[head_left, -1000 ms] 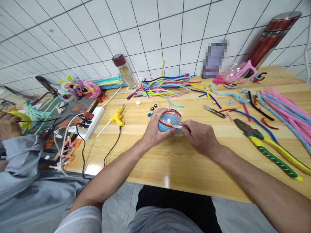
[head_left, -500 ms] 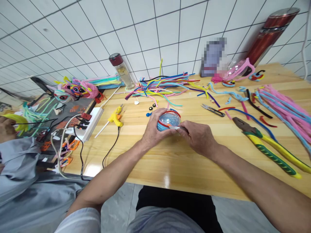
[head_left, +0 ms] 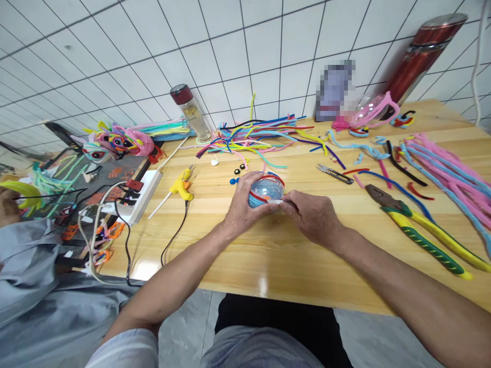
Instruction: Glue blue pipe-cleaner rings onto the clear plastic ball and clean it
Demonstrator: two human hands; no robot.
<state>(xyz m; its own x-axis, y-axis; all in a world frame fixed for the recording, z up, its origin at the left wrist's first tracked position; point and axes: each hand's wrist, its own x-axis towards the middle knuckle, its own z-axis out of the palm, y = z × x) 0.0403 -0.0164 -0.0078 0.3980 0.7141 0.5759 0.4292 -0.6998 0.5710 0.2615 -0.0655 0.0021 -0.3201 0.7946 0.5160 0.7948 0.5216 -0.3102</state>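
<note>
A clear, round dome piece (head_left: 267,189) with blue strands around its lower side and a red strip over its rim is at the middle of the table. My left hand (head_left: 247,202) wraps round its left side, thumb along the near edge. At the near right edge of the dome, my right hand (head_left: 310,212) pinches a small whitish, blade-like piece (head_left: 274,202); the fingers hide most of it. Small black rings (head_left: 240,168) and blue beads (head_left: 233,181) lie just beyond my left hand.
Left: a yellow glue gun (head_left: 181,186), a white power strip (head_left: 143,197) with cords, and another person's sleeve (head_left: 26,250). Right: snips (head_left: 334,174), pliers (head_left: 418,230), pink and blue stems (head_left: 448,179). Behind: colourful stems (head_left: 253,135), a glass bottle (head_left: 195,120), a red flask (head_left: 422,56).
The whole view has shifted very slightly. Both hands keep the same hold on the dome piece and the small whitish piece.
</note>
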